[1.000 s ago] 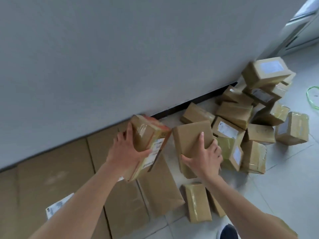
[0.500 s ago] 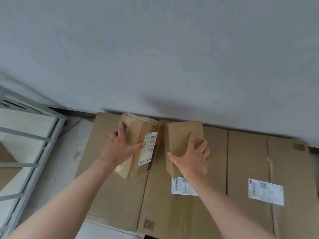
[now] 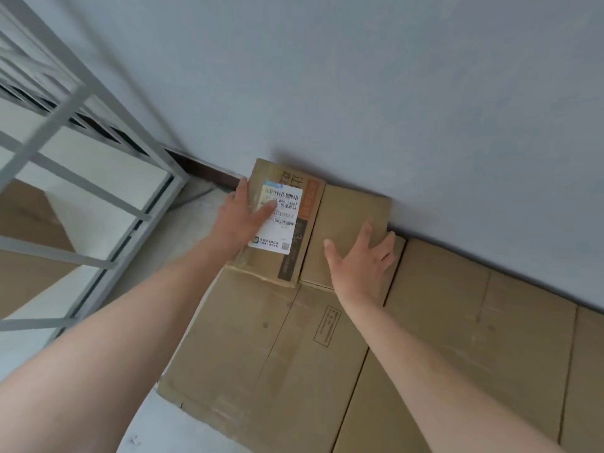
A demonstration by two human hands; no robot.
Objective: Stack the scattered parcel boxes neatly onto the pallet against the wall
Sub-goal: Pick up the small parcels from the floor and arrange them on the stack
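Two brown parcel boxes lie side by side against the grey wall, on flattened cardboard sheets (image 3: 457, 322) that cover the floor there. The labelled box (image 3: 287, 220), with a white shipping label and an orange strip, is the left one. My left hand (image 3: 243, 217) grips its left side, thumb on the label. The plain box (image 3: 349, 217) touches its right side. My right hand (image 3: 362, 266) holds this one near its front right corner, thumb on top and fingers spread over the right edge.
A grey metal rack (image 3: 81, 178) with white shelves stands close on the left. A dark skirting strip (image 3: 202, 168) runs along the wall's foot. Pale floor (image 3: 183, 429) shows in front of the cardboard, which stretches off to the right.
Both boxes have gone down and forward from mid-air to lie flat against the wall. The labelled box has turned label-up. My view has swung left, away from the scattered pile.
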